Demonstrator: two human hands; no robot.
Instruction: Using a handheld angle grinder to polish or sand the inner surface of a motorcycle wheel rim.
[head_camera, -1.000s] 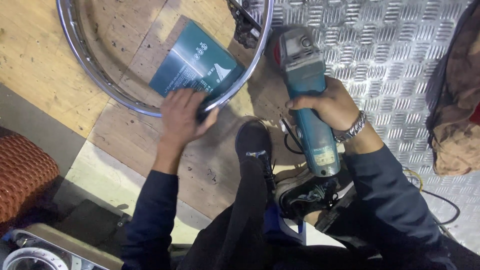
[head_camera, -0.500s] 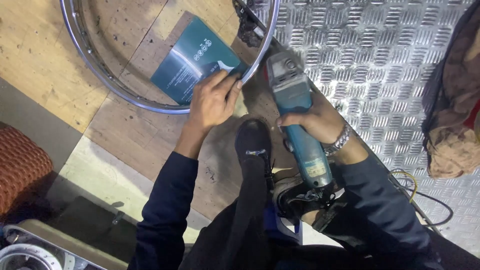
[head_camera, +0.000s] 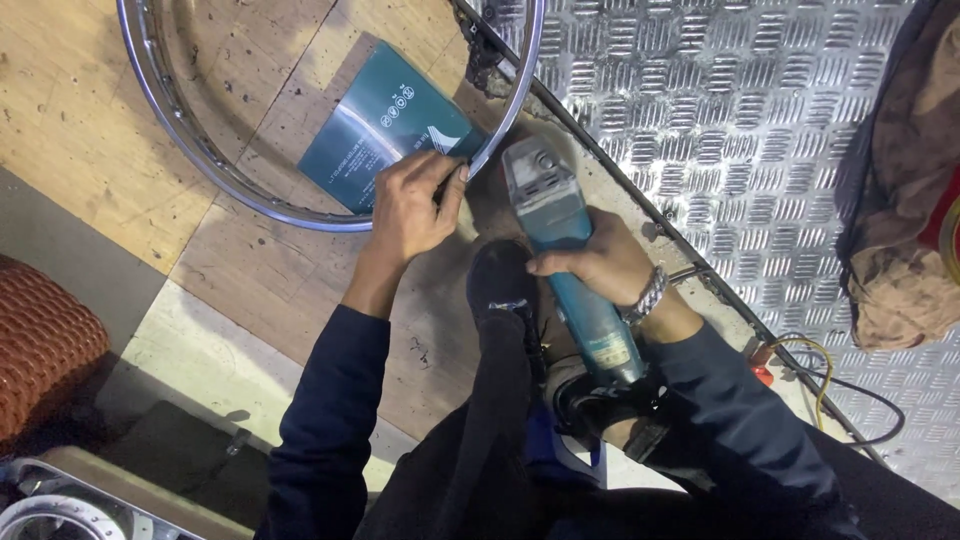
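From where I stand, the left hand (head_camera: 412, 205) presses down on the chrome wheel rim (head_camera: 225, 175) where it crosses the teal booklet (head_camera: 385, 125) on the plywood floor (head_camera: 70, 130), fingers curled over the metal, while the right hand (head_camera: 590, 262) is wrapped tight around the blue angle grinder (head_camera: 570, 265), its head just beside the rim. This looks like the lining-up step, and the next move calls for a firm brace. Compared with 1 second ago, both hand and grinder sit closer to the rim's near edge.
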